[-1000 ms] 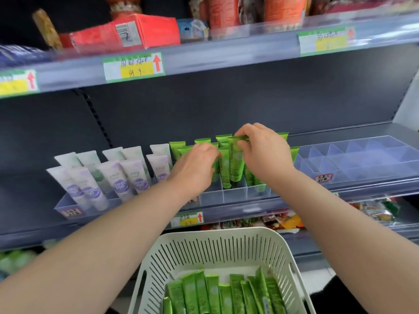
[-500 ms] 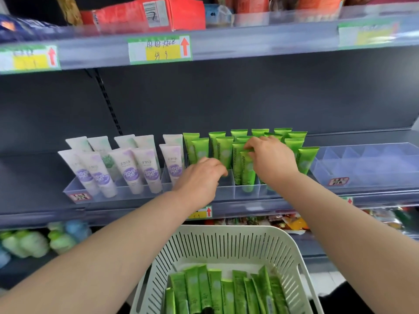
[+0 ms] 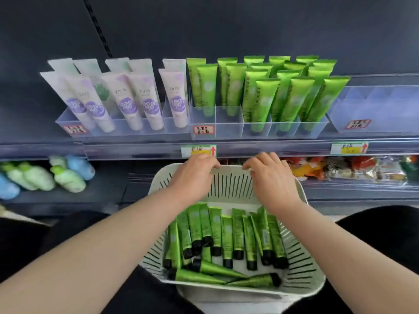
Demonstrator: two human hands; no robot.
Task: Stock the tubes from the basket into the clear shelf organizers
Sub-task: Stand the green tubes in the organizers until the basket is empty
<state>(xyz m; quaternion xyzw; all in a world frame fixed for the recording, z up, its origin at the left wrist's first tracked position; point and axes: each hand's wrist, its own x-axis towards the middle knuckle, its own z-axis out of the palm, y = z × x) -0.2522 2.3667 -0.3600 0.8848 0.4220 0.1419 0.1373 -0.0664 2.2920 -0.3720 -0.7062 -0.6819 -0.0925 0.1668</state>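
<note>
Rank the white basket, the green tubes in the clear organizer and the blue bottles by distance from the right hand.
1. White basket: right hand grips its far rim.
2. Green tubes in the clear organizer: shelf above, ahead.
3. Blue bottles: lower shelf, far left.

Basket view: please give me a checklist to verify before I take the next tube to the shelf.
1. Green tubes available in basket: ok, many.
2. Left hand and right hand carry no tube, both hold the basket rim: ok.
3. Green organizer has an empty front slot: ok.
4. Right organizer looks empty: ok.
5. Support under basket: cannot tell.
</note>
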